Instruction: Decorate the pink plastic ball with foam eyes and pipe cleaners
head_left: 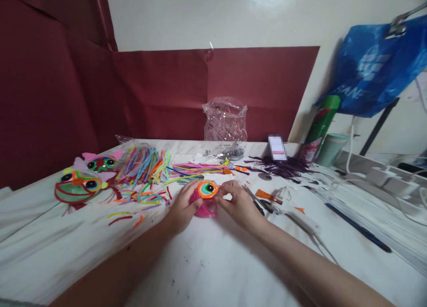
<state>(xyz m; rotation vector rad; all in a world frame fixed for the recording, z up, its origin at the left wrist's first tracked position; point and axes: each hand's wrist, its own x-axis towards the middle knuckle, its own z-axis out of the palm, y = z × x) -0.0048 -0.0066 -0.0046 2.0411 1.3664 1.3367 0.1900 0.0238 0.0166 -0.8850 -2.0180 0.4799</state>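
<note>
A pink, rounded pipe-cleaner craft figure [199, 210] sits low over the middle of the table. On it is an eye [207, 189] made of orange, white and green rings with a black centre. My left hand [185, 205] grips the figure from the left, thumb across its front. At its right edge my right hand [231, 199] is closed in a pinch, close to a thin red strip along the lower rim of the eye. What lies between those fingertips is too small to make out.
Pipe cleaners [142, 167] in many colours and two finished-looking face crafts [78, 186] lie left. On the right are scissors [255, 199], a white glue gun [298, 218], purple strands [283, 167] and a dark pen-like stick [358, 227]. White cables run along the right edge.
</note>
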